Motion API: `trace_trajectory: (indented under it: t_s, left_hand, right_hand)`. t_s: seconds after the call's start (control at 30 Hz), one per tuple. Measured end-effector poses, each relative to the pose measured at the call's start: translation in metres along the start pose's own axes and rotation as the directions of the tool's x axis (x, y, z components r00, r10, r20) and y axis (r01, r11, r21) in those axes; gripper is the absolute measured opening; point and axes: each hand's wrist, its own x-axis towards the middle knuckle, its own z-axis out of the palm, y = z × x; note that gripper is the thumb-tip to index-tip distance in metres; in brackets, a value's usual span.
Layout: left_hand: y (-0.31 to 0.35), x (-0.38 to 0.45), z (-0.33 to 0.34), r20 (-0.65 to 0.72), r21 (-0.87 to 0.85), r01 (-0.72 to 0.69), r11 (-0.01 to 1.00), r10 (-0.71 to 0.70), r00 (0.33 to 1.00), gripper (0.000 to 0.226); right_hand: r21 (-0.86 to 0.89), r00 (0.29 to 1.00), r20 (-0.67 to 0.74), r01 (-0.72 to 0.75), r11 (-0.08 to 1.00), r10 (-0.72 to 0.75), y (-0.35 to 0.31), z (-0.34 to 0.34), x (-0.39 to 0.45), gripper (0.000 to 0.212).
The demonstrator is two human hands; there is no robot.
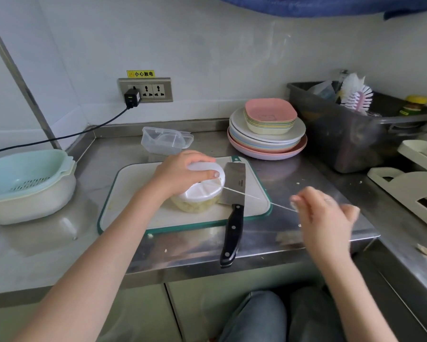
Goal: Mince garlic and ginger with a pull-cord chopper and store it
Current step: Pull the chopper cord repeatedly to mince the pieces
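Note:
The pull-cord chopper [202,193] stands on the white cutting board [133,191], its clear bowl filled with pale minced garlic and ginger. My left hand [180,174] grips its white lid from above and holds it down. From the lid a thin white cord [247,195] runs taut to the right. My right hand [323,213], blurred by motion, pinches the cord's small white handle beyond the board's right edge. A clear plastic storage box [163,140] with its lid sits behind the board.
A cleaver [233,193] lies on the board just right of the chopper, its black handle reaching past the counter's front edge. A colander bowl [25,183] stands at left, stacked plates [266,132] at back right, a dark bin [350,134] beyond them. Scraps dot the steel counter.

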Motion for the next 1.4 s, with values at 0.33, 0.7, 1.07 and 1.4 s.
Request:
trace_trajectory:
  t_s: [0.33,0.7,1.07,1.4]
  left_hand:
    - [-0.006,0.005,0.0,0.021,-0.005,-0.01,1.0,0.01,1.0,0.054]
    - [-0.002,0.0,-0.002,0.012,-0.02,0.002,1.0,-0.002,1.0,0.053]
    - [0.0,0.001,0.0,0.004,0.002,-0.02,1.0,0.02,1.0,0.06]
    - [-0.003,0.003,0.001,0.011,-0.001,-0.016,1.0,0.016,1.0,0.055]
  right_hand:
    - [-0.131,0.984,0.113,0.154,0.979,-0.139,0.028,-0.006,-0.013,0.024]
    - [-0.056,0.936,0.128,0.337,0.94,-0.328,-0.037,0.015,-0.011,0.025]
    - [-0.05,0.984,0.067,0.166,0.985,-0.162,-0.028,0.02,-0.011,0.025]
    - [-0.013,0.936,0.012,-0.351,0.936,0.351,0.039,0.002,0.006,0.026]
